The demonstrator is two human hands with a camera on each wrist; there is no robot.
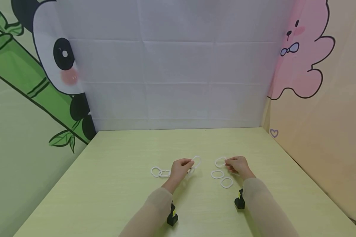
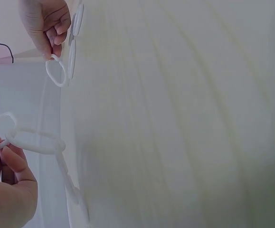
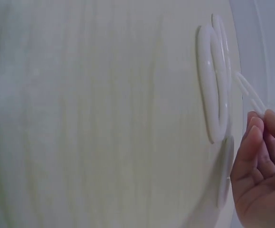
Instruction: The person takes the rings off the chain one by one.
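My left hand [image 1: 180,168] pinches a white plastic ring link [image 1: 200,162] between thumb and fingers, above the table. From this link hangs a chain of linked white rings [image 2: 35,148], whose far end [image 1: 155,167] lies on the table to the left. Part of the chain is hidden behind the hand in the head view. My right hand [image 1: 238,165] pinches a single white ring [image 1: 216,162] by its edge, just off the table. Two loose rings, one oval [image 1: 212,175] and one rounder [image 1: 222,185], lie near that hand. Beneath it, another ring [image 3: 226,175] shows in the right wrist view.
A pale wood-grain table [image 1: 106,184] spans the work area. White cloth [image 1: 178,65] hangs behind its back edge. Cartoon-printed walls stand left and right. Each wrist carries a small black camera mount [image 1: 172,217].
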